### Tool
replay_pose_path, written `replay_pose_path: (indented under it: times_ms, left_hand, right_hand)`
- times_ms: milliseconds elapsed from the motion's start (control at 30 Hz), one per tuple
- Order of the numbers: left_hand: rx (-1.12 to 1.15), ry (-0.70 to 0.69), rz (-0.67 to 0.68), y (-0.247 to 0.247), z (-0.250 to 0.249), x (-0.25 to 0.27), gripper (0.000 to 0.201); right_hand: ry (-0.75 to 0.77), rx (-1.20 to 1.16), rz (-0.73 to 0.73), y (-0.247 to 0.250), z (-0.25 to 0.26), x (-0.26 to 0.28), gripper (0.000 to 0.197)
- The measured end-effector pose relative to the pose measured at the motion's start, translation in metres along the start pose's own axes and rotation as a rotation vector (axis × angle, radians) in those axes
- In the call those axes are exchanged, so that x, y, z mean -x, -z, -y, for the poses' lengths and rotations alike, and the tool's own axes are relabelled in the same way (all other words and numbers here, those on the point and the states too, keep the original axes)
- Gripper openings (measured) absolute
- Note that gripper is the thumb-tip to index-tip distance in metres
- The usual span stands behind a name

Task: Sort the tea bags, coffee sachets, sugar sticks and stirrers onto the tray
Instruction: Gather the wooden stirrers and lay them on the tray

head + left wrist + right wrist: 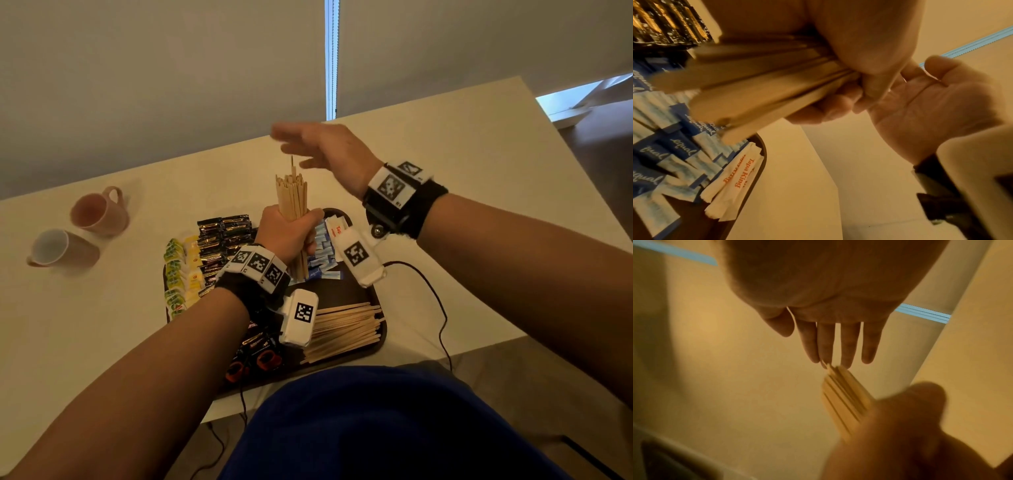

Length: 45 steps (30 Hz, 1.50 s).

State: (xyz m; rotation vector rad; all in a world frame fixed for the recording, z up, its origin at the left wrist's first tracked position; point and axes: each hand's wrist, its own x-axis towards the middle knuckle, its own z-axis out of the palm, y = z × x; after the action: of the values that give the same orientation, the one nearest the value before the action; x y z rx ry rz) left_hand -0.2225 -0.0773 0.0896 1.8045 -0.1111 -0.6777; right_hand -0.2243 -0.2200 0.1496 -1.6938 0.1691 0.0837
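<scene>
A: How are the fingers of the left hand (286, 236) set?

B: They are curled tight round a bundle of stirrers (292, 198), which is held upright above the tray (346, 294). From the left wrist view the thumb and fingers (830, 105) are seen wrapped about the stirrers (748, 84), whose lower ends hang over the sugar sticks (680, 151).

A: And the right hand (325, 150)?

B: Its fingers (826, 344) are held straight and slightly spread, and nothing is gripped. The palm is kept flat just above the top ends of the bundle, at 1 o'clock from the left hand. One stirrer stands higher than the rest; whether it is touched by the palm cannot be told.

A: What lies on the tray?

B: A second pile of stirrers (346, 329) is laid flat at 5 o'clock. Sugar sticks (322, 253) are seen at 1 o'clock, coffee sachets (222, 236) at 11 o'clock, tea bags (180, 274) at 9 o'clock along the left rim, and further dark sachets (260, 353) at 7 o'clock.

A: And beyond the tray?

B: Two mugs are found on the table (462, 164) at 10 o'clock, well apart from the tray: one pink (99, 212), one with a white inside (60, 248). A black cable (435, 301) is run along the right rim.
</scene>
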Motion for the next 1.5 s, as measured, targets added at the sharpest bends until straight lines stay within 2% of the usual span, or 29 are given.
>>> replay_pose_path:
  times_ms: [100,267,367,467,600,700,867,967,1033,1100,1200,1233,1267,1300,1367,1433,1500]
  left_hand:
    - [0.028,-0.013,0.003,0.000,-0.003,-0.001,0.021]
    - [0.045,0.019,-0.008,0.002,-0.001,-0.002,0.020]
    - [0.046,0.014,0.005,0.001,-0.001,-0.001,0.020]
    - [0.017,0.020,0.015,0.000,-0.002,-0.002,0.025]
    - [-0.056,0.044,0.038,0.000,0.002,-0.004,0.032]
    - [-0.273,0.033,0.102,-0.001,0.005,-0.003,0.030]
    - [-0.438,0.029,0.237,-0.011,0.014,-0.002,0.020]
    - [-0.499,0.006,0.287,-0.017,0.019,0.001,0.033]
    - [-0.564,0.029,0.312,-0.018,0.021,0.002,0.031]
    - [-0.635,0.047,0.336,-0.018,0.023,0.003,0.026]
    - [-0.664,0.083,0.322,-0.007,0.026,0.003,0.023]
    - [-0.660,0.099,0.289,-0.001,0.028,0.002,0.024]
    - [-0.652,0.116,0.254,0.005,0.029,0.001,0.024]
    - [-0.639,0.132,0.221,0.011,0.031,0.000,0.025]
    - [-0.621,0.150,0.184,0.019,0.033,0.001,0.025]
    - [-0.626,0.153,0.171,0.023,0.035,0.002,0.025]
    - [-0.611,0.142,0.169,0.026,0.036,0.004,0.026]
  right_hand:
    - [0.075,0.224,0.098,-0.008,-0.013,0.007,0.046]
    - [0.072,0.144,0.076,-0.006,-0.020,0.003,0.046]
    - [0.130,0.385,0.128,-0.007,-0.025,0.001,0.051]
    - [0.113,0.281,0.095,-0.006,-0.027,-0.001,0.051]
    - [0.161,0.375,0.139,-0.006,-0.025,-0.001,0.033]
    - [0.153,0.451,0.126,0.001,-0.032,0.002,0.022]
    - [0.027,0.510,0.130,0.008,-0.053,0.018,0.014]
    - [-0.058,0.581,0.142,0.009,-0.065,0.027,0.019]
    - [-0.089,0.562,0.137,0.009,-0.073,0.034,0.017]
    - [-0.132,0.466,0.118,0.009,-0.078,0.041,0.018]
    - [-0.361,0.032,-0.005,0.008,-0.089,0.048,0.033]
    - [-0.410,0.001,-0.038,0.007,-0.096,0.048,0.033]
    - [-0.411,0.120,-0.035,0.005,-0.103,0.048,0.030]
    - [-0.380,0.318,0.028,0.001,-0.109,0.047,0.025]
    - [-0.280,0.688,0.253,-0.016,-0.119,0.048,0.016]
    - [-0.212,0.864,0.457,-0.039,-0.123,0.046,0.016]
    - [-0.208,0.953,0.572,-0.058,-0.129,0.038,0.020]
